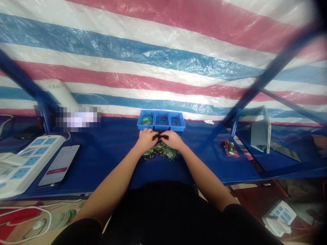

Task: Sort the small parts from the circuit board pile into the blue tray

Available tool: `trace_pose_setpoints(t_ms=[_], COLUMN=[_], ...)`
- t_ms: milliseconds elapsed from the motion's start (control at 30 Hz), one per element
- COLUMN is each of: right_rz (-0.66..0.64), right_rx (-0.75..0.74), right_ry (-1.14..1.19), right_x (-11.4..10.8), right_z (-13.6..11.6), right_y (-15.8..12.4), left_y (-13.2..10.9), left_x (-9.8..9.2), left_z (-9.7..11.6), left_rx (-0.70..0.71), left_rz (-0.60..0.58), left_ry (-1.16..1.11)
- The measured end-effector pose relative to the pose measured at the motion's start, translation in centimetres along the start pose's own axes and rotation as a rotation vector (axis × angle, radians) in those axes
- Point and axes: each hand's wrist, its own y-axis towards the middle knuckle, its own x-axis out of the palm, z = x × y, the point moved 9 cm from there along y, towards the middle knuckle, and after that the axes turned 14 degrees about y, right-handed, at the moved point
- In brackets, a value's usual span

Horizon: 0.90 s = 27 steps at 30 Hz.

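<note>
A pile of small green and dark pieces (pixel 163 149), with brassy bits that look like screws, lies on the blue table in front of me. My left hand (pixel 147 140) is over its left side, fingers curled in. Opposite it, my right hand (pixel 173 140) has its fingers bent inward, thumb side toward the left hand. The fingertips come close together at dark small parts, too small to tell apart. Just beyond the hands stands a blue three-part bin (pixel 177 129). Green pieces lie in its left compartment, and a few dark bits in the middle and right ones.
On the left lie a phone (pixel 60 165) and a white power strip (pixel 33 163). A small red and green box (pixel 230 149) sits to the right, near a tablet-like device (pixel 268 131) standing upright. Blue frame bars (pixel 265 75) slant up at both sides before a striped sheet (pixel 163 54).
</note>
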Motion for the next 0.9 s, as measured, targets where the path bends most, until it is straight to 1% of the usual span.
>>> trace_pose_setpoints(t_ms=[167, 333, 500, 633, 767, 900], right_rz=[0.072, 0.091, 0.131, 0.178, 0.218, 0.232], right_rx=[0.029, 0.006, 0.003, 0.025, 0.049, 0.053], right_ry=[-0.077, 0.006, 0.203, 0.342, 0.368, 0.353], right_x=[0.4, 0.7, 0.2, -0.5, -1.1, -1.3], right_z=[0.8, 0.9, 0.8, 0.5, 0.4, 0.5], right_y=[0.1, 0.1, -0.1, -0.2, -0.2, -0.2], left_y=[0.0, 0.0, -0.2, -0.1, 0.0, 0.0], left_x=[0.7, 0.9, 0.6, -0.1, -0.9, -1.3], left_z=[0.1, 0.1, 0.3, 0.5, 0.4, 0.4], left_rx=[-0.029, -0.032, -0.046, -0.032, -0.039, -0.053], left_rz=[-0.031, -0.044, -0.034, -0.008, 0.032, 0.038], left_ry=[0.011, -0.009, -0.030, -0.103, -0.176, -0.191])
